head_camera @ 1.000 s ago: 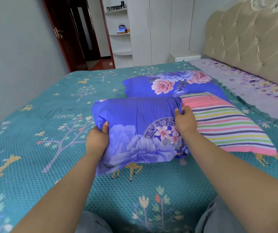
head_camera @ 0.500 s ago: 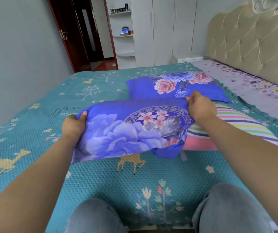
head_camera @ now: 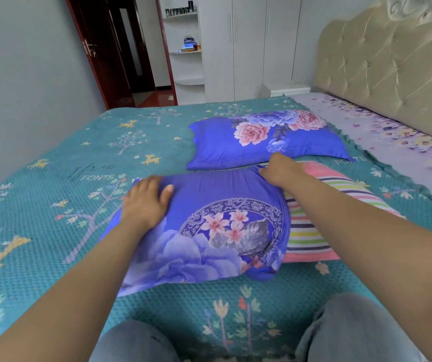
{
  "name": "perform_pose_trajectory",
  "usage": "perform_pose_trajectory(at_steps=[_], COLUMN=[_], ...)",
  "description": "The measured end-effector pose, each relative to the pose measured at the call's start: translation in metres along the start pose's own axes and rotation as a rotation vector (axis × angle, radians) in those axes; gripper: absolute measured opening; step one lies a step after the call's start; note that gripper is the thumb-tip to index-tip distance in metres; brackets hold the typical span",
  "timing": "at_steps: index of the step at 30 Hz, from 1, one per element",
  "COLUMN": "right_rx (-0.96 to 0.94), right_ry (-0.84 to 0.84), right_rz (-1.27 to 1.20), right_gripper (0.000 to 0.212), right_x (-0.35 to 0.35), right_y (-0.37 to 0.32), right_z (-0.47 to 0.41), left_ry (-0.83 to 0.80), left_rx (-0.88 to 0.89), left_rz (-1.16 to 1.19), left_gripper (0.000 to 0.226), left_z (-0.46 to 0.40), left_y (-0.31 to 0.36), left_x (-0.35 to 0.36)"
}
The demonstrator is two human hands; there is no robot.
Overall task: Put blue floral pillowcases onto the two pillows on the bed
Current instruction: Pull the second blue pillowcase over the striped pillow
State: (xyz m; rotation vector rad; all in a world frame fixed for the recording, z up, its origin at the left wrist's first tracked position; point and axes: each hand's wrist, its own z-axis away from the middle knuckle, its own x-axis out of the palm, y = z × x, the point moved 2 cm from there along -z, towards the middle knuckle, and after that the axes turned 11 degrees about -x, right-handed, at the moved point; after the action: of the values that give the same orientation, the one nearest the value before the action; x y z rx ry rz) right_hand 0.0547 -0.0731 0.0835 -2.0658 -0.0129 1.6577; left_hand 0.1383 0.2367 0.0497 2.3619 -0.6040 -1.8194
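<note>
A blue floral pillowcase (head_camera: 209,231) covers the left part of a striped pillow (head_camera: 311,231) lying on the teal bedspread (head_camera: 52,205). The pillow's pink, green and purple stripes stick out to the right of the case's open edge. My left hand (head_camera: 145,202) lies flat on the case's upper left part, fingers spread, pressing down. My right hand (head_camera: 281,169) pinches the case's open edge at its far right corner. Behind them lies a second pillow (head_camera: 262,142), fully inside a blue floral case.
A padded beige headboard (head_camera: 392,69) runs along the right, with a lilac floral sheet (head_camera: 392,137) below it. A grey wall (head_camera: 13,87) borders the bed on the left. White wardrobes (head_camera: 248,48) and an open dark door (head_camera: 110,53) stand beyond. My knees (head_camera: 136,343) are at the bottom edge.
The pillow was lifted and has come back down onto the bed. My left hand let go of the case's left end and now lies flat on top. My right hand still holds the open edge.
</note>
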Motion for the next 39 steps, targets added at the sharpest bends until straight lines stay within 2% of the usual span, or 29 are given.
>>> perform_pose_trajectory(at_steps=[3,6,10,12,15,18,23,29,33,36,39], right_rx=[-0.042,-0.05,-0.091,-0.117,-0.162,-0.096,0.08,-0.018,-0.067,-0.088,-0.12], right_ry=[-0.08,-0.13,-0.206,-0.254,-0.318,-0.18,-0.017,0.109,0.22,0.205,0.227], right_rz=[0.055,0.059,0.072,0.112,0.188,0.246,0.237,0.264,0.114,-0.065,-0.096], right_gripper=[0.031,0.028,0.019,0.025,0.032,0.036,0.031,0.046,0.05,0.056,0.061], right_x=[0.018,0.039,0.066,0.079,0.095,0.077,0.049,0.035,0.038,0.044,0.053], right_y=[-0.003,-0.007,-0.012,-0.007,0.011,0.038,0.096,0.073,0.059,0.043,0.028], right_z=[-0.035,-0.073,-0.111,-0.128,-0.145,-0.14,-0.129,-0.077,-0.016,0.036,0.085], left_ry=[-0.152,-0.195,-0.15,-0.106,-0.096,-0.156,-0.276,-0.287,-0.28,-0.252,-0.138], left_rx=[0.095,0.099,0.08,0.097,0.095,0.074,0.047,0.014,0.007,0.024,0.052], left_rz=[-0.095,-0.151,-0.186,-0.198,-0.176,-0.101,-0.025,-0.036,-0.063,-0.068,-0.083], left_gripper=[0.06,0.06,0.07,0.079,0.075,0.075,0.068,0.06,0.062,0.063,0.061], left_z=[-0.011,-0.012,0.01,0.019,0.026,0.028,0.021,0.02,0.02,0.025,0.036], left_y=[0.039,0.045,0.034,0.035,0.034,0.026,0.025,0.025,0.028,0.028,0.028], left_x=[0.019,0.042,0.066,0.072,0.08,0.088,0.092,0.092,0.088,0.083,0.077])
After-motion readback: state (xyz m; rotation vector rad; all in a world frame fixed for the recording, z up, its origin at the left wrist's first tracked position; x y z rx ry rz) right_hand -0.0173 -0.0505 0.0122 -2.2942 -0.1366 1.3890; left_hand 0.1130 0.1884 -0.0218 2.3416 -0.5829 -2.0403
